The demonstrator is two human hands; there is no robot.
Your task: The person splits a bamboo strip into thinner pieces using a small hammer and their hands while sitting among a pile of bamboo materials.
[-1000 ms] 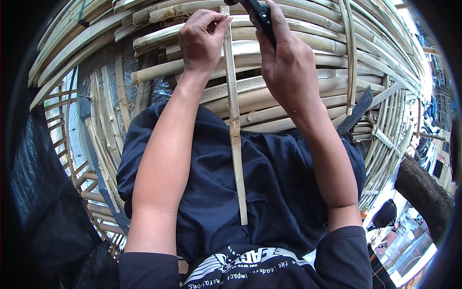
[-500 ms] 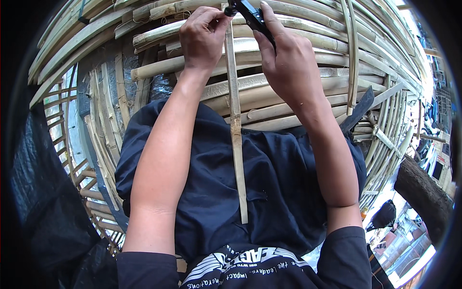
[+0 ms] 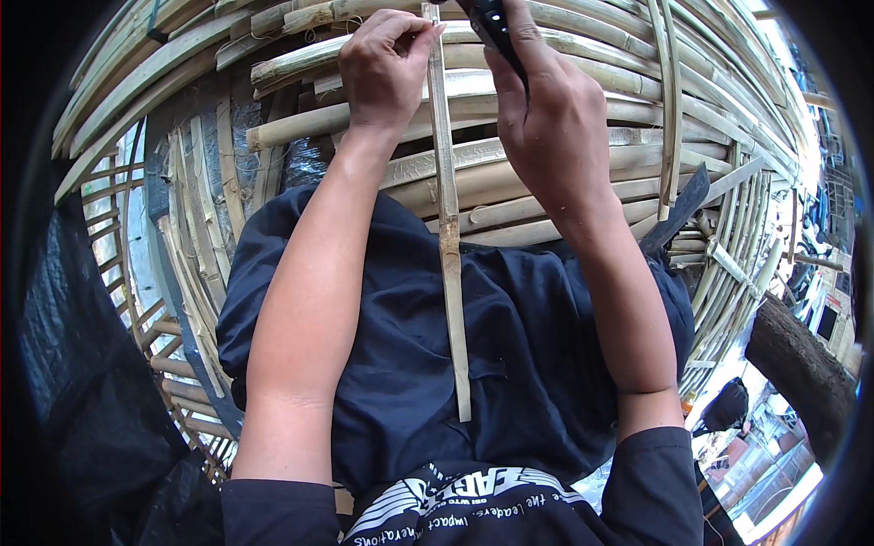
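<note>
A long, narrow bamboo strip (image 3: 446,227) runs from the bamboo slats down over the dark cloth on my lap. My left hand (image 3: 387,68) is closed in a pinch at the strip's far end, thumb and fingertips right against it. Whatever is between those fingertips is too small to make out. Above and to the right, my right hand (image 3: 555,118) grips a black hand tool (image 3: 496,29) with small bright spots on its side. The tool's far end is cut off by the top edge, so its exact kind does not show.
Rows of split bamboo slats (image 3: 628,86) lie beneath both hands. A separate pair of upright strips (image 3: 669,109) crosses them at right. Black sheeting (image 3: 73,364) hangs on the left, and a thick dark log (image 3: 801,373) leans at far right.
The black tool has moved up and right, away from my left fingertips, uncovering the strip's far end. My right hand has shifted slightly with it; my left hand stays in place.
</note>
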